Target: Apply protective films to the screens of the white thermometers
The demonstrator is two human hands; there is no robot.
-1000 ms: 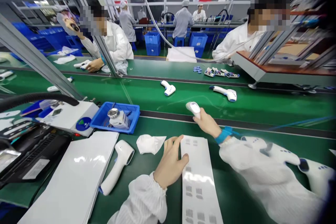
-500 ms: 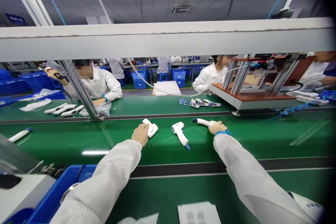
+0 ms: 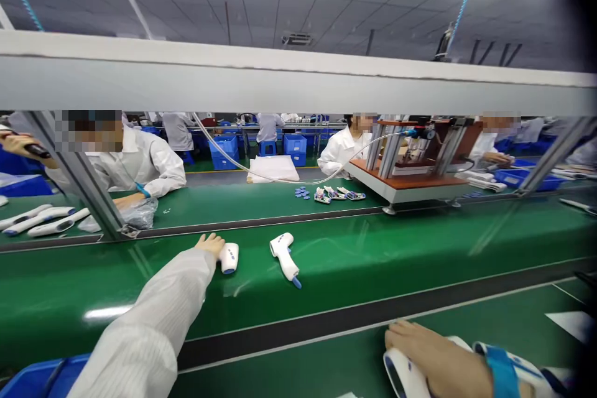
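Over the green belt, my left hand (image 3: 211, 245) is closed round a white forehead thermometer (image 3: 229, 258); its head shows beside my fingers and the rest is covered. Another white thermometer with a blue tip (image 3: 282, 256) lies alone just to the right. My right hand (image 3: 422, 351) is low at the near right, fingers wrapped over a white forehead thermometer (image 3: 402, 374) above the near worktop. A further white thermometer (image 3: 525, 365) lies by my right wrist, partly hidden by the blue wrist strap.
Across the belt, a metal post (image 3: 77, 174) stands near several white thermometer bodies (image 3: 44, 219) and a clear bag (image 3: 140, 212). Blue buttons (image 3: 302, 193) and small assemblies (image 3: 338, 194) lie left of a press fixture (image 3: 410, 183). Co-workers sit opposite. A blue bin (image 3: 56, 376) is at lower left.
My right hand has drawn back from the belt to the near worktop with a thermometer. My left hand stays at its thermometer, whose head is turned differently. The view has swung right.
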